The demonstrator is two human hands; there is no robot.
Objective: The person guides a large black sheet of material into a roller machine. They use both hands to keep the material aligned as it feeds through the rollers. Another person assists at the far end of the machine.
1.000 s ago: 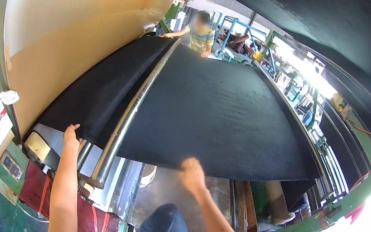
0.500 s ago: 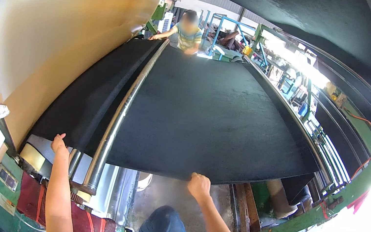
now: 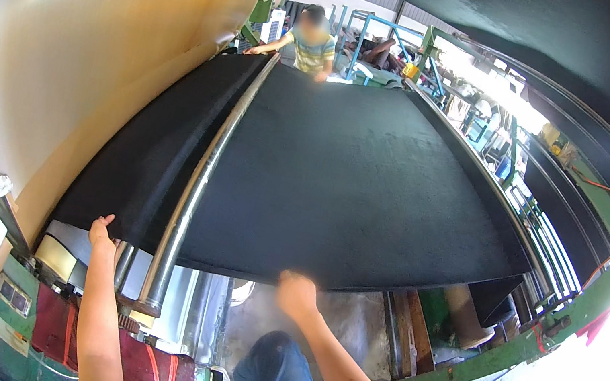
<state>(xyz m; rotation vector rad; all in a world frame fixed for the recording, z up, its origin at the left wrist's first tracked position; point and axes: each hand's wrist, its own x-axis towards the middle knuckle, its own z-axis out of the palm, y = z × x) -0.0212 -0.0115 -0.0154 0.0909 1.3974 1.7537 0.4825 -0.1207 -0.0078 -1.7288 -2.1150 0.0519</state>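
Observation:
A wide black sheet [image 3: 354, 191], like rubber or fabric, stretches across the machine and passes under a shiny metal roller [image 3: 202, 172]. My left hand [image 3: 101, 230] pinches its near edge left of the roller, with thumb and fingertip showing at the border. Right of the roller, my right hand [image 3: 297, 295] is closed in a fist on the same near edge; motion blurs its fingers a little. At the far end, a person [image 3: 313, 45] in a striped shirt reaches one arm to the sheet's left far corner.
A huge tan drum [image 3: 120, 35] curves up on the left. Another long roller [image 3: 474, 155] borders the sheet on the right, beside a green machine frame [image 3: 452, 376]. Dark red cloth [image 3: 162, 373] wraps the near rail. Wooden boards [image 3: 418, 333] lie below the sheet.
My right hand has slid left along the sheet's near edge. The left hand keeps nearly the same spot on the edge. The far person stays in place.

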